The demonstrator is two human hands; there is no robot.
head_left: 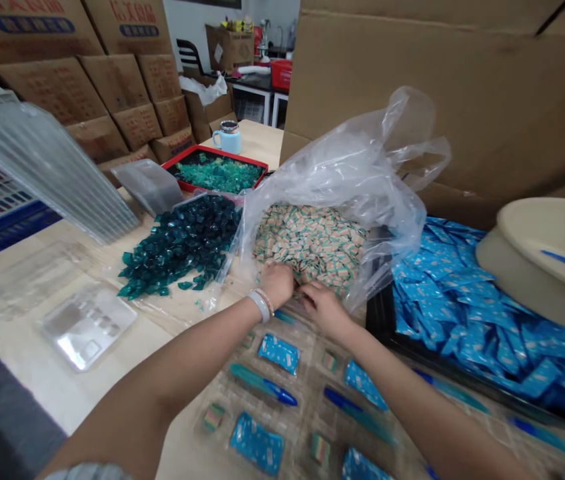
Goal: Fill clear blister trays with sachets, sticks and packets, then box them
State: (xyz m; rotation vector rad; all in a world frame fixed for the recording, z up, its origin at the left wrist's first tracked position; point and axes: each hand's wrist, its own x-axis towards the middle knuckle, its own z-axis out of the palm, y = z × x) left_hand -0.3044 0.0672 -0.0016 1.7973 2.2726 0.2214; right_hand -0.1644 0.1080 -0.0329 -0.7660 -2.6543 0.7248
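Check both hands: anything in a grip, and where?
Cannot tell: the left hand and right hand press into the striped sachets, fingertips hidden.

Left hand [276, 283] and right hand [325, 308] reach forward, almost touching (both bare).

- Cardboard cartons [130, 20]: red Chinese characters above a blue oval band, too blurred to read exactly.
- Blue sachets [278, 353]: print too small to read.

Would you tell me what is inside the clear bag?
The bag holds a heap of small striped sachets; your left hand and right hand cover its near edge, and lower layers are hidden.
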